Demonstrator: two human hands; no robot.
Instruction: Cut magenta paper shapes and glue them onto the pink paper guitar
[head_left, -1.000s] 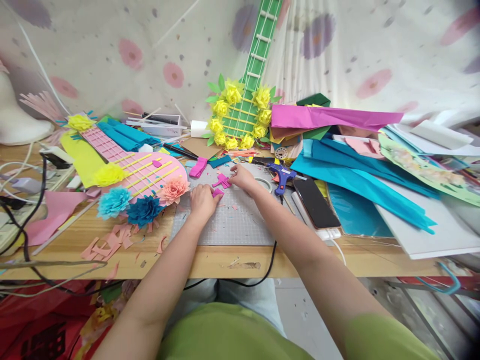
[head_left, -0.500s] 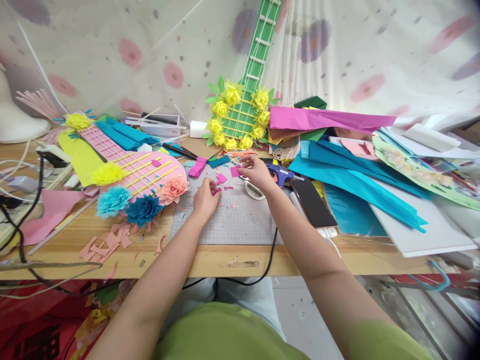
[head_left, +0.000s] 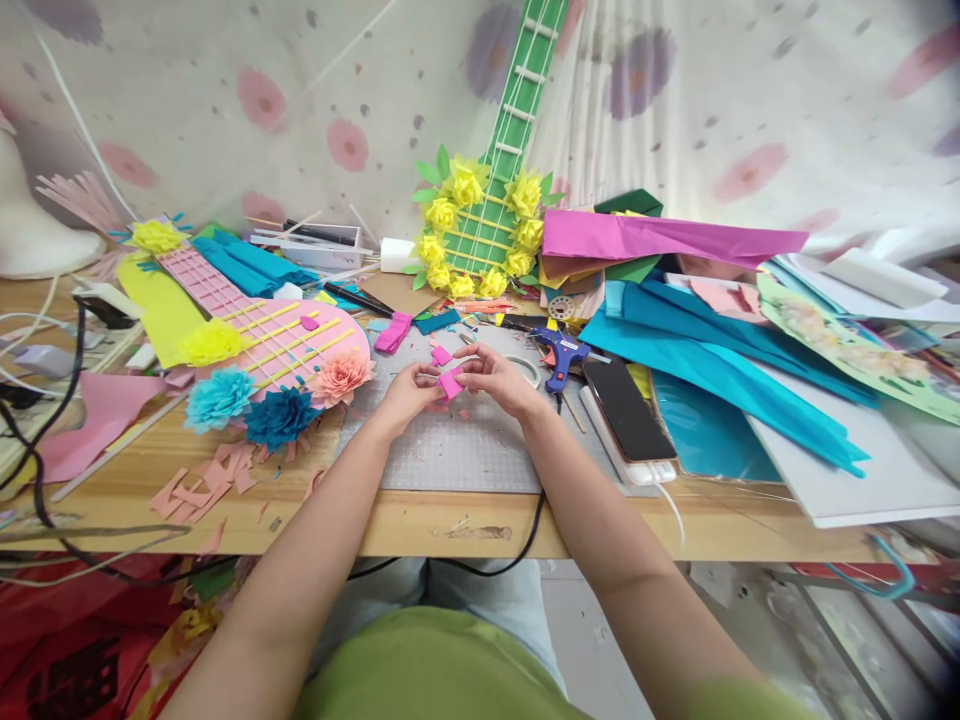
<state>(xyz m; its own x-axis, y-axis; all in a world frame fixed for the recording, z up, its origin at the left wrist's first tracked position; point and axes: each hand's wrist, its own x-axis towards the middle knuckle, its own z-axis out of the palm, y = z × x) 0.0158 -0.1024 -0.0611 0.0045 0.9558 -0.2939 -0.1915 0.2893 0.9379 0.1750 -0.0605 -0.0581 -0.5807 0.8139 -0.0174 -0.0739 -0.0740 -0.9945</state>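
A small magenta paper piece is pinched between my two hands over the cutting mat. My left hand has its fingertips closed at the paper's left side; whether a second scrap sits in them is hidden. From the right, my right hand grips the same piece with thumb and fingers. Just beyond the fingers lies a loose magenta scrap. A folded magenta paper bundle rests farther back on the left. The grey gridded cutting mat under my hands carries small paper bits.
Left lies a pink paper guitar with paper flowers; a green one leans at the back. Right of my hands are a roll of tape, a blue glue gun, a phone and teal paper sheets.
My right hand has come left and toward me, bringing the magenta paper piece to my left hand. Both hands now meet at it. The glue gun shows more fully.
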